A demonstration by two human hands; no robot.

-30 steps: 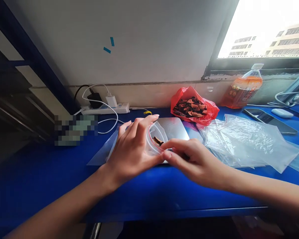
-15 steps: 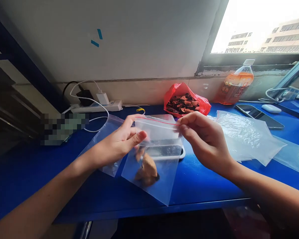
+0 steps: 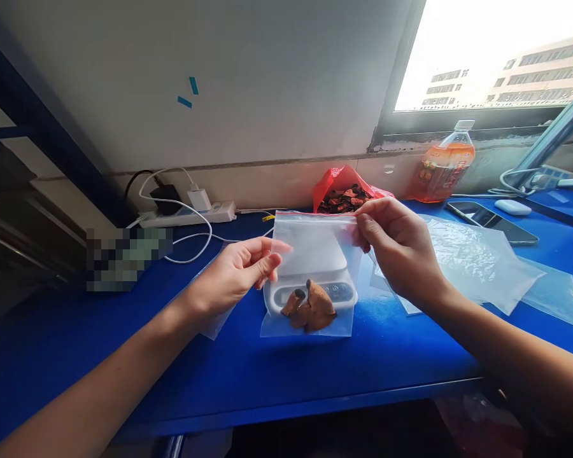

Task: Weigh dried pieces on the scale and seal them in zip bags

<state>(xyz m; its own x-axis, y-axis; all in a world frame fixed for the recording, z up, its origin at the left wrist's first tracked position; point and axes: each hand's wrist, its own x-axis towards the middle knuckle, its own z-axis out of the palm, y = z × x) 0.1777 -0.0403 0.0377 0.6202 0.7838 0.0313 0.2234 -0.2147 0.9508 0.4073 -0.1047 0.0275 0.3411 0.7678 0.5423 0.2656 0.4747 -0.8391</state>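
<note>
I hold a clear zip bag (image 3: 315, 251) with a red seal strip upright above the blue table (image 3: 315, 369). My right hand (image 3: 401, 251) pinches its top right corner. My left hand (image 3: 239, 270) grips its left edge between thumb and fingers. A few brown dried pieces (image 3: 310, 306) lie at the bottom of the bag. A white scale (image 3: 344, 294) shows through the bag, behind it on the table.
A red plastic bag of dried pieces (image 3: 346, 191) stands at the back, an orange drink bottle (image 3: 442, 168) right of it. Empty clear bags (image 3: 472, 257), a phone (image 3: 491, 219) and an earbud case (image 3: 512, 207) lie right. A power strip (image 3: 186, 216) with cables sits back left.
The bag was lifted off the scale, then swung from a slant to hanging upright. The pieces slid to its bottom. Both hands shifted along the seal edge.
</note>
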